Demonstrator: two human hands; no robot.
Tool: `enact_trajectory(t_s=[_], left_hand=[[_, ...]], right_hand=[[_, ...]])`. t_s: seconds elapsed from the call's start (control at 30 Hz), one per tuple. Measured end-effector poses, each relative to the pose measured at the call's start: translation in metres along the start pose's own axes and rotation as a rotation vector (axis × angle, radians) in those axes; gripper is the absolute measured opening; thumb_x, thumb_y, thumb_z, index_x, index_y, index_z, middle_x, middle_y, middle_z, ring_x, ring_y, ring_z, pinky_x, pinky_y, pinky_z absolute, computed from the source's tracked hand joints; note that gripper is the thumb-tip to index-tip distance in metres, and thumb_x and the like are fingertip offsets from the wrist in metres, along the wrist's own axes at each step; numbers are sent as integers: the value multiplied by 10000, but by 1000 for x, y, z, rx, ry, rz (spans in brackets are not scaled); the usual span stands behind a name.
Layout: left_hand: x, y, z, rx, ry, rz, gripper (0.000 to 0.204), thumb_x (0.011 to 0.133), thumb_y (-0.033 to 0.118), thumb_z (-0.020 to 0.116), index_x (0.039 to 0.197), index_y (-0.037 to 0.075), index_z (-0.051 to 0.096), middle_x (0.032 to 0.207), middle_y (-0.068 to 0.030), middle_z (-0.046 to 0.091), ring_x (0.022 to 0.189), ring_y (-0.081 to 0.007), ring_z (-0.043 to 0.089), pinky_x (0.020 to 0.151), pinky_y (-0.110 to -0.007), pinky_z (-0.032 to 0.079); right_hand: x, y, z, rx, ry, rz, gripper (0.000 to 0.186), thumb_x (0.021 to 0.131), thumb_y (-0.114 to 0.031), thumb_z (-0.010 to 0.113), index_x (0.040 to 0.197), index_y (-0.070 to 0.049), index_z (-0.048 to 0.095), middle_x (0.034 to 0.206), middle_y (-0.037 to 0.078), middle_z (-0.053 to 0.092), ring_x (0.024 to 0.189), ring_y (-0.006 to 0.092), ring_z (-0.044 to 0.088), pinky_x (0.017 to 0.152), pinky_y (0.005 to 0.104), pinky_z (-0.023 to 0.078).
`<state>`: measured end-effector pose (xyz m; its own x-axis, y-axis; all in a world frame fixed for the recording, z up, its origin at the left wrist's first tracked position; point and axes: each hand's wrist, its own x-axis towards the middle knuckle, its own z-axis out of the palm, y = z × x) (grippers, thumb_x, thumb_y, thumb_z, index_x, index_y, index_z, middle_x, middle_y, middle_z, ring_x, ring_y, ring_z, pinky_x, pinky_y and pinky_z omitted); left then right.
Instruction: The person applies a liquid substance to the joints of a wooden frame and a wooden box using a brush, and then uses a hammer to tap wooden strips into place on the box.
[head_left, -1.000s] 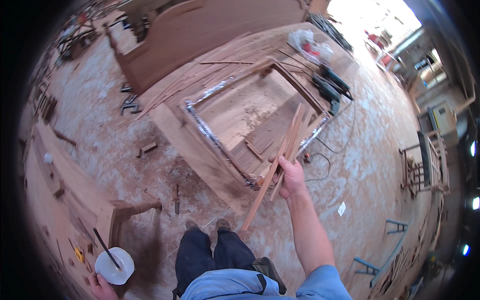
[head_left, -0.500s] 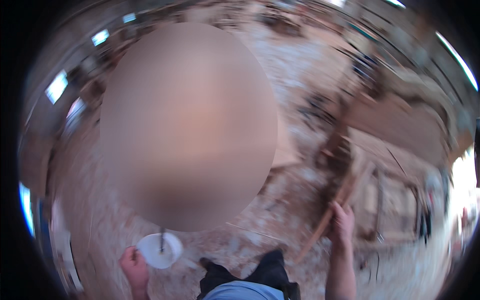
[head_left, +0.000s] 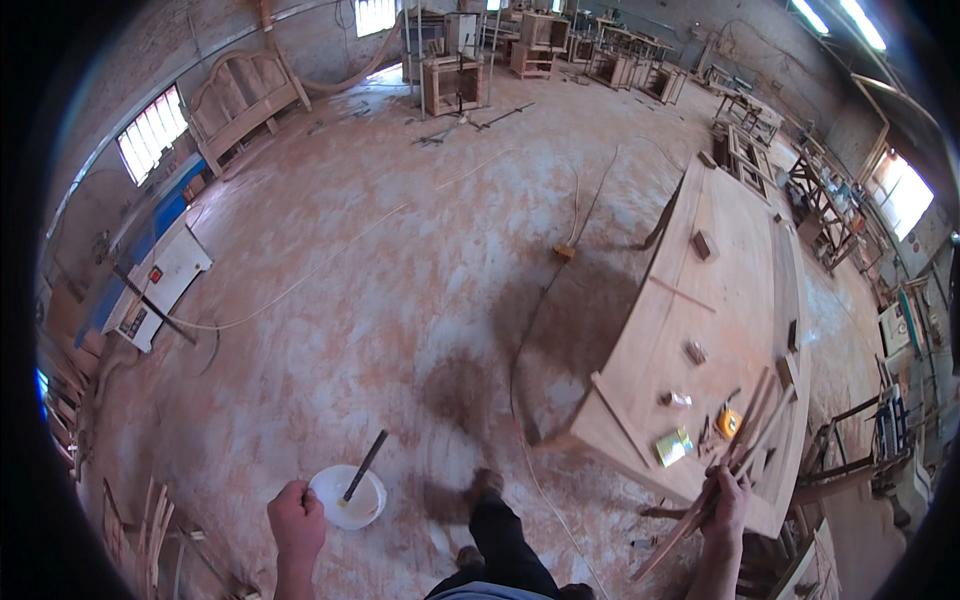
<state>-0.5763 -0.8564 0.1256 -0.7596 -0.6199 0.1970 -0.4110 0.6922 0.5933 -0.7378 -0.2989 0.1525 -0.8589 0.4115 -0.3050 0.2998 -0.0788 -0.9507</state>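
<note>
My left hand (head_left: 296,515) is closed on the rim of a white plastic tub (head_left: 325,487). A dark-handled stick (head_left: 366,464), perhaps a brush, leans in the tub, its lower end pale. My right hand (head_left: 726,500) is wrapped round several thin wooden strips (head_left: 757,412), which stick out ahead of it and back past the wrist. That hand is above or beside the near end of a long wooden tabletop (head_left: 735,290). Close to it on the tabletop are a yellow tape measure (head_left: 729,423) and a green-and-yellow packet (head_left: 674,446).
Wooden blocks (head_left: 704,245) and a narrow batten (head_left: 622,419) lie on the tabletop. Cables cross the dusty floor (head_left: 330,300), one by a small block (head_left: 564,252). A white machine (head_left: 165,285) and a wooden headboard (head_left: 245,100) stand left; cabinets (head_left: 453,85) are far back.
My view has swung round, bringing the long tabletop in on the right. Both hands keep their holds on the tub and the wooden strips. A step shows in my legs.
</note>
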Motion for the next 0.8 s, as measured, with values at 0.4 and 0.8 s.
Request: enact_trajectory(t_s=[0.4, 0.8], left_hand=[[297, 19, 38, 294, 50, -225, 179, 871, 128, 578, 956, 0, 670, 868, -260, 653, 807, -433, 625, 714, -464, 497], [687, 79, 251, 199, -55, -151, 99, 828, 96, 583, 866, 30, 645, 790, -207, 643, 754, -393, 619, 677, -477, 478]], right_hand=[[273, -66, 392, 161, -418, 166, 64, 918, -86, 610, 940, -26, 617, 808, 46, 633, 695, 140, 593, 617, 283, 479], [557, 45, 464, -717, -276, 425, 190, 825, -165, 681, 937, -15, 710, 822, 90, 699, 625, 162, 650, 527, 330, 506]])
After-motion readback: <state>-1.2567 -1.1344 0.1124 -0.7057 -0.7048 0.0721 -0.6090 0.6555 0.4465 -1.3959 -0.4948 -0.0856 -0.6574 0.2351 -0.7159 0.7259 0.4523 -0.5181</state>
